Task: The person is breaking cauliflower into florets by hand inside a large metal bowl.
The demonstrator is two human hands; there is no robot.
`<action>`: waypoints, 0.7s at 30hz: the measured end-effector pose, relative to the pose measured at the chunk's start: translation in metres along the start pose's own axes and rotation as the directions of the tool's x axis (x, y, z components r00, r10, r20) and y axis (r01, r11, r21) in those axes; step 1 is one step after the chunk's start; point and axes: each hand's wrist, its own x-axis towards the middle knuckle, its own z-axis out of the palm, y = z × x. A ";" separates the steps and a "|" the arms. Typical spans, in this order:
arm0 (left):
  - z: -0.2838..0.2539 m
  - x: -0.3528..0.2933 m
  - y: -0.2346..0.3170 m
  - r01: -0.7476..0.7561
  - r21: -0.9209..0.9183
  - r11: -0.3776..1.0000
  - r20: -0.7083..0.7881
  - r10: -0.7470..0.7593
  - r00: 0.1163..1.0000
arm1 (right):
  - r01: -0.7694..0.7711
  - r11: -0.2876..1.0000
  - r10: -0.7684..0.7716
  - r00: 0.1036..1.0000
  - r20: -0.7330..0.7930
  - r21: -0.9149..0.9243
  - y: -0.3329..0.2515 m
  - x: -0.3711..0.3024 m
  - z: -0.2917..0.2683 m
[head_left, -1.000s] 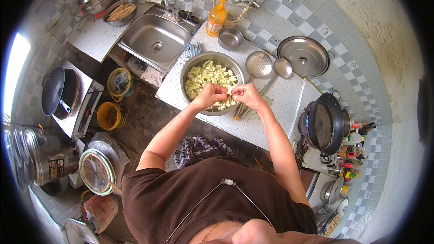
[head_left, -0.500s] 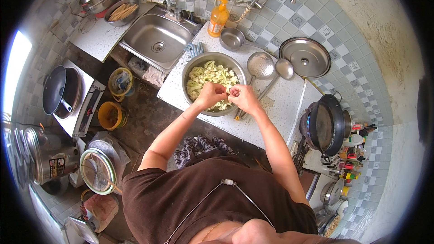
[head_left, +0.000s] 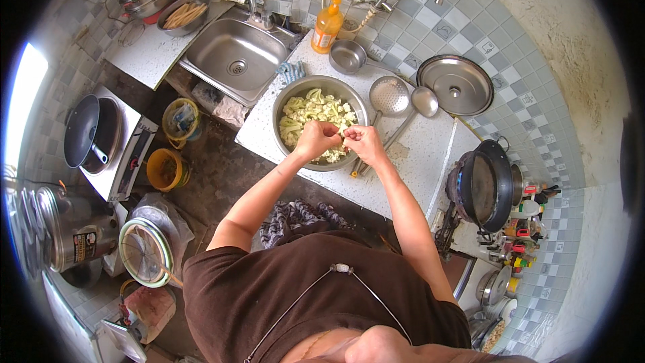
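A wide steel bowl [head_left: 276, 115] on the speckled white counter is filled with pale green cauliflower florets [head_left: 316, 109]. Over its near right part, my left hand [head_left: 318, 140] and my right hand [head_left: 363, 144] come close together with bent, pinching fingers. Between the fingertips is a small cauliflower piece, partly hidden by the fingers. Both hands seem to grip it. Just right of the bowl lie a skimmer [head_left: 389, 96] and a ladle [head_left: 424, 101], their handles running toward my right hand.
Behind the bowl stand an orange pump bottle [head_left: 327, 25] and a small saucepan [head_left: 347, 57]. A steel lid [head_left: 455, 85] leans at the wall. The sink [head_left: 235, 60] is to the left, beside a striped cloth [head_left: 291, 72]. A black wok [head_left: 490, 185] sits at the right.
My hands stay over the bowl, and the fingertips have shifted slightly around the small piece. The whole view has moved a little; nothing else differs.
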 end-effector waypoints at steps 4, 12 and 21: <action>-0.015 0.013 -0.024 0.046 0.023 0.999 -0.142 -0.042 0.989 | 0.060 0.993 -0.048 0.991 -0.125 0.098 0.008 -0.003 -0.006; -0.047 0.037 -0.063 0.099 -0.114 0.989 -0.190 -0.120 0.974 | 0.009 0.990 0.013 0.989 -0.150 0.144 0.010 0.005 -0.017; -0.050 0.021 -0.101 -0.046 0.169 0.984 -0.364 0.106 0.925 | -0.018 0.984 -0.033 0.960 -0.279 -0.179 0.060 0.012 0.023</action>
